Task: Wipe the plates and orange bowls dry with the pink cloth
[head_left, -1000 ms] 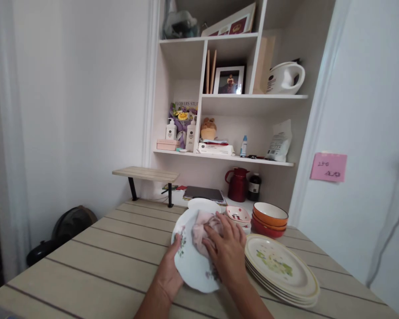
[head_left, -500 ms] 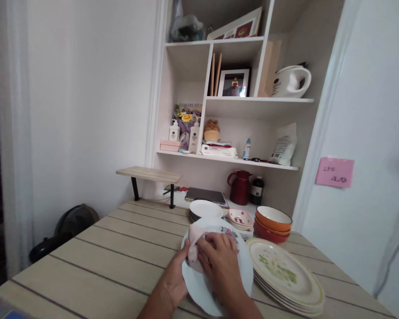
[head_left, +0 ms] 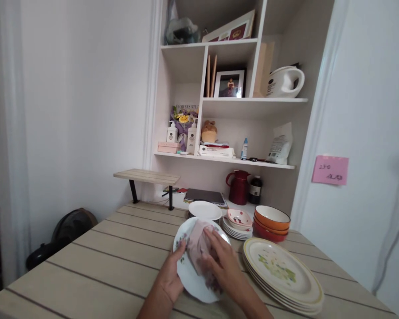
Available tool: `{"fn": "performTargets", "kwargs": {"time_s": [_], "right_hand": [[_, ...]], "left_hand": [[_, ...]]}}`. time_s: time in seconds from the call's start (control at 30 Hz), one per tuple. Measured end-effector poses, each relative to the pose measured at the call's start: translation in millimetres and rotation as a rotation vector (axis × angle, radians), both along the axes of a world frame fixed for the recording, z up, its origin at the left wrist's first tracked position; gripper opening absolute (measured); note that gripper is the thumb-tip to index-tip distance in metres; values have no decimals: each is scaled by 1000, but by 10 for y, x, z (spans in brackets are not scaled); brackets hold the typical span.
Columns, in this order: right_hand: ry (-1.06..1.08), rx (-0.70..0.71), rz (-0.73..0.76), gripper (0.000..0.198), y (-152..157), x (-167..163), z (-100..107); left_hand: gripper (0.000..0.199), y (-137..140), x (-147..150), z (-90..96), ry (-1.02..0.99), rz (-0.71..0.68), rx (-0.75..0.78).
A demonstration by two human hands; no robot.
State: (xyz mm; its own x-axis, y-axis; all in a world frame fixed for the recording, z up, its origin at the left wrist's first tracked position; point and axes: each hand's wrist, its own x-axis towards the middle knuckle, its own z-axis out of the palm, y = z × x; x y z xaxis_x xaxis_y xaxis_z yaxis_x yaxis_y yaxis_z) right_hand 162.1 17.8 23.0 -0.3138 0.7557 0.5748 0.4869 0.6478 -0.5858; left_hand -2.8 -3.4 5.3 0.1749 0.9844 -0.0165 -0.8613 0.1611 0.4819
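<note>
Above the surface (head_left: 96,270), in the head view, our left hand (head_left: 171,268) holds a flowered plate (head_left: 188,277) by its left edge, thumb on the face, other fingers mostly hidden behind. Plate tilted toward us; can't tell if its lower rim touches anything. Our right hand (head_left: 221,260) holds a pink cloth (head_left: 197,246) against the plate's face, fingers laid along it, neither wide nor fisted.

Progress: we judge wiping of this plate underway, not finished, since cloth and plate are in contact and the plate isn't set down. Much of the face is covered by cloth and hand, so we can't say how much is done.

Around it, we see a stack of yellow-rimmed plates (head_left: 281,271) on the right, orange and red bowls (head_left: 271,219) behind those, a pink-patterned dish (head_left: 239,217) on top of small white plates (head_left: 233,231), and a white plate stack (head_left: 205,210) just behind the held plate. All neatly piled. Whether these piles are done or waiting, we can't tell; no wet marks or dirt readable at this size. What's left for sure: the held plate.
</note>
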Motion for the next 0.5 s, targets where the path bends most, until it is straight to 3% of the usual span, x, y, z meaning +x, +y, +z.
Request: {"fn": "performTargets", "kwargs": {"time_s": [0.07, 0.17, 0.3, 0.4, 0.5], "right_hand": [[217, -84, 42, 61, 51, 93, 18], [502, -217, -34, 60, 110, 243, 41], [599, -324, -117, 59, 200, 367, -11], [437, -202, -139, 59, 228, 340, -76], [40, -19, -165, 41, 149, 221, -91]], "left_hand": [[56, 23, -14, -41, 20, 10, -74], [56, 52, -40, -95, 45, 20, -153], [55, 70, -67, -120, 46, -10, -143], [55, 76, -71, -121, 37, -65, -97], [55, 93, -57, -140, 4, -119, -12]]}}
